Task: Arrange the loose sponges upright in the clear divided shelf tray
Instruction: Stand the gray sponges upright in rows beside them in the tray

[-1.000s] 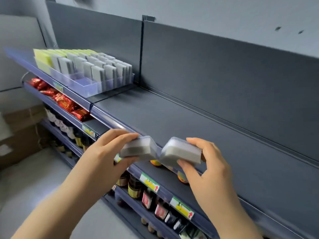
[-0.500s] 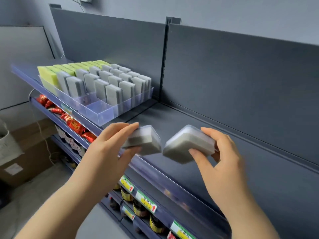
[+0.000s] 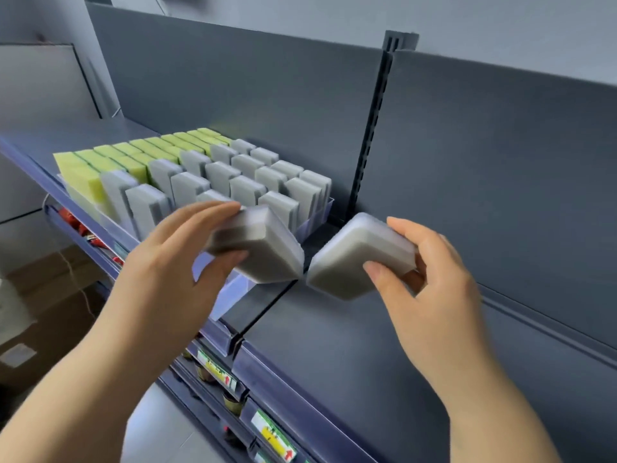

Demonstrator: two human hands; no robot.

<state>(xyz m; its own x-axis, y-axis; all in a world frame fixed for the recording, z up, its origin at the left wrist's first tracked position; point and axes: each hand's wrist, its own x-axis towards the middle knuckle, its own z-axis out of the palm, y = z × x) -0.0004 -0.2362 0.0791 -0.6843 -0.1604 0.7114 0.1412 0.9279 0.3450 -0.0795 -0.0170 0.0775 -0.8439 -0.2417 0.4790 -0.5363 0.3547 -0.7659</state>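
Observation:
My left hand (image 3: 170,262) grips a wrapped grey sponge (image 3: 263,248), held flat just above the front right corner of the clear divided tray (image 3: 317,218). My right hand (image 3: 430,289) grips a second grey sponge (image 3: 347,259) a little to the right, above the dark shelf; the two sponges' corners nearly meet. The tray holds several grey sponges (image 3: 243,190) standing upright in rows, with several yellow-green sponges (image 3: 133,158) upright on its left side. The tray's front part is hidden behind my left hand.
The dark shelf board (image 3: 367,345) runs right of the tray, backed by a dark panel and a slotted upright (image 3: 374,121). Lower shelves hold red packets (image 3: 76,225) and jars behind price labels (image 3: 277,442). Cardboard boxes (image 3: 40,309) sit at lower left.
Both hands have risen and moved left toward the tray with a sponge each. The left sponge now hovers over the tray's front right corner.

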